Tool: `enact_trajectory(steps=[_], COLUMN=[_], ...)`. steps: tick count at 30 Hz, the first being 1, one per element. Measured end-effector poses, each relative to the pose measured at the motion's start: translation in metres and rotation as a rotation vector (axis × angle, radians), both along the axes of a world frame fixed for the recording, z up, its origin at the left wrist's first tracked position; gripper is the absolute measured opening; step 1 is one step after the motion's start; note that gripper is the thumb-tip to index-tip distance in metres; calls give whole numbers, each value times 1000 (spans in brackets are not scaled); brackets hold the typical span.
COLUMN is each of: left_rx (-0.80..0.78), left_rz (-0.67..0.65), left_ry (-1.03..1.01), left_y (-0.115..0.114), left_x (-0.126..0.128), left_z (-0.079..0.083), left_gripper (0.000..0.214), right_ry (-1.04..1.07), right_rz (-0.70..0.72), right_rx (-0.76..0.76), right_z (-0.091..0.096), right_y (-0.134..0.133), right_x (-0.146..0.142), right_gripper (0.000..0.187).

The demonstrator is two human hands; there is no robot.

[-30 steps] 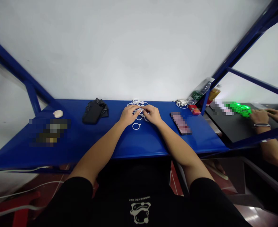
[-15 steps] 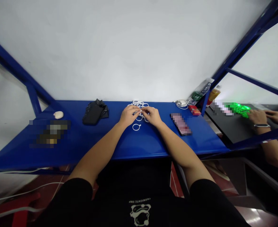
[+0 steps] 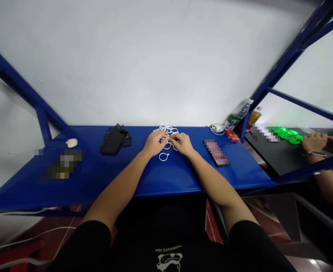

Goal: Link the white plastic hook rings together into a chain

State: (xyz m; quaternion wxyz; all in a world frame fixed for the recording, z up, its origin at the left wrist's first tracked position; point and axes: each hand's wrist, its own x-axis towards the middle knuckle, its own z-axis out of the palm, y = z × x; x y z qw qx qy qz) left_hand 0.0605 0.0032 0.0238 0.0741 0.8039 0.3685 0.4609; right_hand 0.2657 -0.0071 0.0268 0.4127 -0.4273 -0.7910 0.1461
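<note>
On the blue table (image 3: 104, 177), my left hand (image 3: 154, 143) and my right hand (image 3: 184, 144) meet over a heap of white rings (image 3: 169, 130) near the back wall. Their fingertips are pinched together on white rings between them. A single white ring (image 3: 163, 156) lies on the table just in front of my hands, untouched.
A black pouch (image 3: 113, 139) lies left of my hands, a small pale object (image 3: 71, 142) farther left. A phone (image 3: 216, 152), a coiled white cable (image 3: 217, 129), a red box (image 3: 232, 135) and two bottles (image 3: 238, 112) sit to the right. Another person's hands (image 3: 315, 142) work at green pieces (image 3: 289, 134) on the neighbouring black table.
My hands have stayed pinched together at the ring heap. The view has tilted slightly, so everything sits a little lower in the picture.
</note>
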Motion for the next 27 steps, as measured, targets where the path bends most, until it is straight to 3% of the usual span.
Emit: enact_trajectory(steps=[2,7,14,27], left_rx=[-9,-157,-345,-479], left_rz=[-17,-70,-199,-208], left_ry=[20,218,372,452], left_y=[-1,-6,-11,-18], left_x=[-4,-11,0,4], left_z=[3,9,0,10], left_gripper=[10,11,12,50], right_ry=[-49,-181,-450,-491], right_rz=[54,-63,-23,-20], right_rx=[-5,-26,-90,-148], right_z=[4,14,8,-7], right_y=[3,11,12,18], right_x=[8,30,27,23], right_gripper=[20,15,11,15])
